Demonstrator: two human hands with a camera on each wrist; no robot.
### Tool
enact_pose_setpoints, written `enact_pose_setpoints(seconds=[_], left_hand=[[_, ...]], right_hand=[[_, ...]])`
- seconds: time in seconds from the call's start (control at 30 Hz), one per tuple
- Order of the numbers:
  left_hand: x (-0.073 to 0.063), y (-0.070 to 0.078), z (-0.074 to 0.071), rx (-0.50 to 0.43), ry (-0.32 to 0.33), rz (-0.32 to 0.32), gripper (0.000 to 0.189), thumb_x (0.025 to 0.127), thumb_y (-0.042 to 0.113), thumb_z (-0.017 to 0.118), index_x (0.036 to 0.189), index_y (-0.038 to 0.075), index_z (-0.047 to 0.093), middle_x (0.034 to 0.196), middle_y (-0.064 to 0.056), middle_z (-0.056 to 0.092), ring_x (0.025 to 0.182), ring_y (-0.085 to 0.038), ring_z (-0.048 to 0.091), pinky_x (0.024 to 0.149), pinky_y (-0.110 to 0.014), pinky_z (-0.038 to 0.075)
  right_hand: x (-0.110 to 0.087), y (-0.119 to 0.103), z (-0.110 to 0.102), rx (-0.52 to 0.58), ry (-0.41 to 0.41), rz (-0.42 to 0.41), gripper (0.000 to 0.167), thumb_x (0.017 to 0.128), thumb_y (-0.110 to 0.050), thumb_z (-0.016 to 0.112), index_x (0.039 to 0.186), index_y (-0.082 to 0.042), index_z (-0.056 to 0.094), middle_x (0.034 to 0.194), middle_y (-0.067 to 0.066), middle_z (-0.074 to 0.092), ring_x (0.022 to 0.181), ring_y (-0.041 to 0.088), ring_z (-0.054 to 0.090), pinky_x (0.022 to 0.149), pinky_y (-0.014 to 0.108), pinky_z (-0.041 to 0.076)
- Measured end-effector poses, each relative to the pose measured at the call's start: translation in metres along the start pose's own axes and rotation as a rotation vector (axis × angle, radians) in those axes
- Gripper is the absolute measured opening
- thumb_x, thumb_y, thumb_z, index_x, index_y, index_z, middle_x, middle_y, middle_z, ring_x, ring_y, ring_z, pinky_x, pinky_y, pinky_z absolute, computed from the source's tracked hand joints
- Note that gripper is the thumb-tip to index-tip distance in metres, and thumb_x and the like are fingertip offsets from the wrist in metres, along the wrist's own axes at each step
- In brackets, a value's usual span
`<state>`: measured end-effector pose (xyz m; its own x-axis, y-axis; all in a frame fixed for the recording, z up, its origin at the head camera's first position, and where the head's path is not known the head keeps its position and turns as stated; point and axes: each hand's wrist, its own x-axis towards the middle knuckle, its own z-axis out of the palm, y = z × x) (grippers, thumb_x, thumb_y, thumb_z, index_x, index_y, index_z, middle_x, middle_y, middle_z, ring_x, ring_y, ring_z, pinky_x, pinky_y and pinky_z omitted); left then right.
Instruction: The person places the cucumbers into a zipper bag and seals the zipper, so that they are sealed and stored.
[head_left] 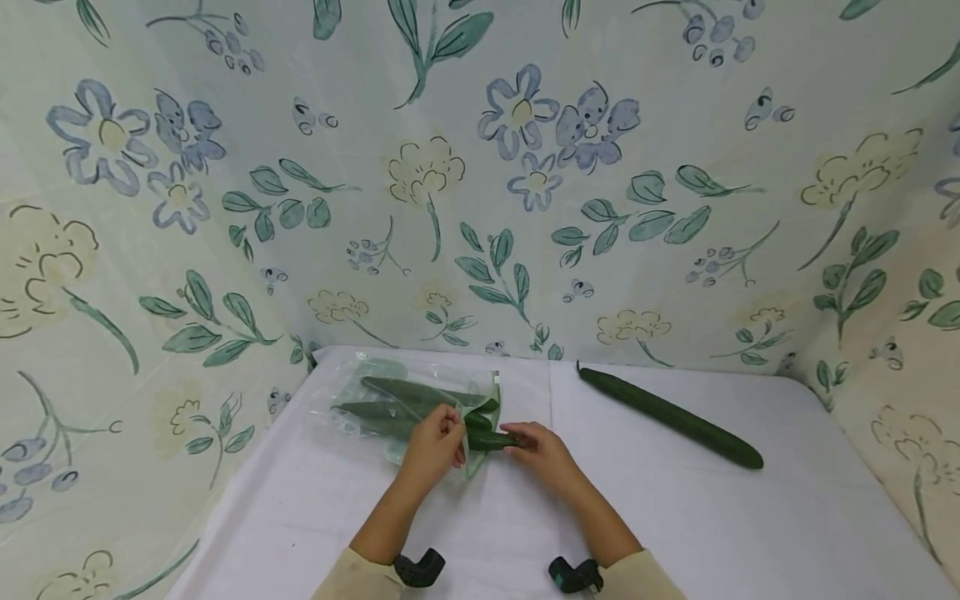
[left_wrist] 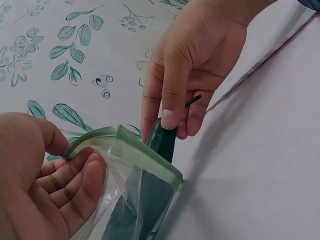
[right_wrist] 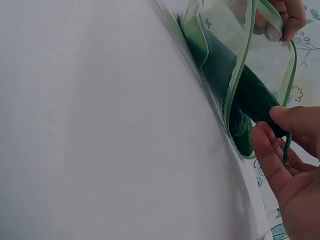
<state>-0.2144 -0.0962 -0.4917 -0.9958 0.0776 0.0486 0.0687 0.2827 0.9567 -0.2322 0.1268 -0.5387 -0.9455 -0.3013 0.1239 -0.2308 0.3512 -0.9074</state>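
Observation:
A clear zip bag [left_wrist: 155, 161] with a green zip rim lies left of centre, its mouth facing right. The left hand [head_left: 433, 446] pinches that rim and holds the mouth apart. With thumb and fingers, the right hand [head_left: 551, 458] grips the stem end of a dark green cucumber [head_left: 491, 440], most of whose length is inside the bag. A second cucumber [right_wrist: 243, 132] shows in the bag's mouth beside the held one in the right wrist view. Another long cucumber [head_left: 675, 417] lies outside the bag, to the right of the hands.
A white cloth [head_left: 480, 542] covers the table. Behind it and at both sides hangs a floral curtain [head_left: 480, 275]. Dark wrist devices [head_left: 420, 568] sit near both cream sleeve cuffs.

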Motion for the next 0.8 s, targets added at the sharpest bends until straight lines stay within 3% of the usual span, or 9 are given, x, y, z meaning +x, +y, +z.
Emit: enact_pose_setpoints(seconds=[0.17,0.4,0.63,0.8], left_hand=[[0.0,0.001,0.0,-0.008,0.002,-0.001,0.017,0.099,0.013,0.056,0.108,-0.002,0.057,0.074,-0.01,0.06,0.055,-0.018,0.062,0.052,-0.029,0.058],[0.001,0.0,-0.001,-0.011,-0.003,0.003,0.018,0.099,0.013,0.055,0.108,-0.003,0.057,0.073,-0.008,0.06,0.054,-0.017,0.062,0.051,-0.029,0.058],[0.002,-0.004,-0.001,-0.007,0.005,0.004,0.018,0.099,0.013,0.054,0.107,-0.003,0.057,0.071,-0.006,0.058,0.053,-0.017,0.062,0.05,-0.029,0.058],[0.001,-0.004,0.0,-0.009,0.017,0.001,0.014,0.099,0.012,0.055,0.106,0.0,0.057,0.072,-0.007,0.058,0.053,-0.017,0.061,0.05,-0.028,0.057]], right_hand=[[0.001,0.0,0.005,0.1,0.005,0.034,0.03,0.095,-0.004,0.065,0.125,0.002,0.065,0.119,0.021,0.07,0.103,0.029,0.071,0.081,0.017,0.056],[0.002,-0.001,0.008,0.188,0.07,0.181,0.027,0.094,-0.005,0.064,0.121,0.0,0.069,0.121,0.019,0.069,0.104,0.024,0.073,0.079,0.02,0.056],[0.008,-0.004,0.019,0.216,0.113,0.187,0.026,0.09,-0.002,0.068,0.116,0.003,0.07,0.111,0.021,0.071,0.1,0.028,0.073,0.077,0.022,0.057],[0.013,-0.005,0.028,0.196,0.139,0.183,0.023,0.088,-0.003,0.07,0.11,0.003,0.071,0.106,0.019,0.073,0.092,0.018,0.073,0.075,0.02,0.055]])
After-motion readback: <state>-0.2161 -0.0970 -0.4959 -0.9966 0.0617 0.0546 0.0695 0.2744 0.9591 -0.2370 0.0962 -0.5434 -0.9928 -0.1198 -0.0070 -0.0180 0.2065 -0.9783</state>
